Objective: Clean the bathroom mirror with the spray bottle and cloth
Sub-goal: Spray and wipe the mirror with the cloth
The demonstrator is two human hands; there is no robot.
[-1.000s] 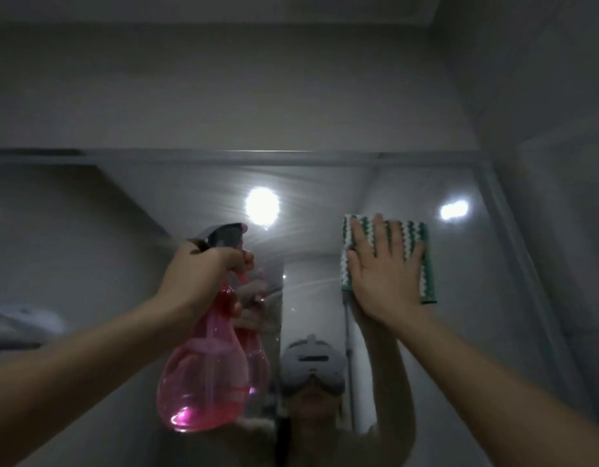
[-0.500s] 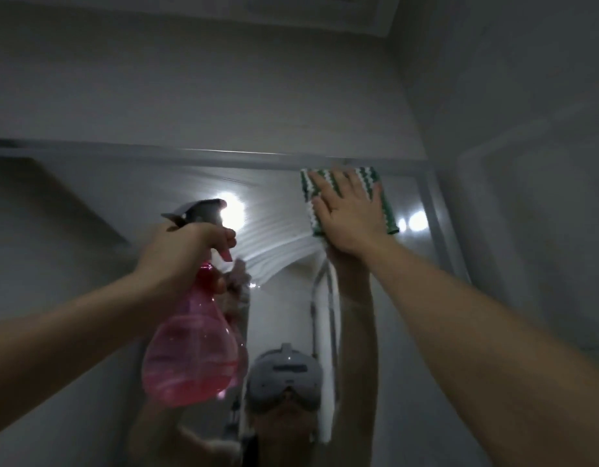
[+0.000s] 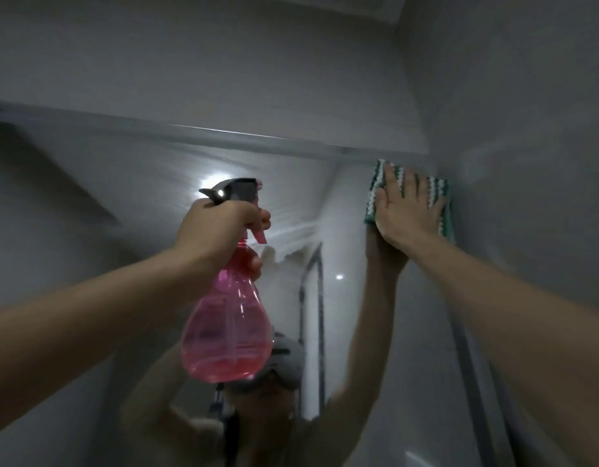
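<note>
Wiping is the step in hand: the right hand (image 3: 411, 210) lies flat with straight fingers, its grip released, pressing the nubby green-and-white cloth (image 3: 441, 197) against the mirror (image 3: 140, 183) at its top right corner. Well to its left, the left hand (image 3: 220, 227) clenches the neck of the translucent pink spray bottle (image 3: 229, 332), liquid pooled low. Next, I judge, calls for a firm sweep across the streaked, glossy glass.

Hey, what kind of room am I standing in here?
Probably a bathroom: a wide wall mirror, smeared wet, reflects what looks like a glass shower door, and pale walls close in tightly.
</note>
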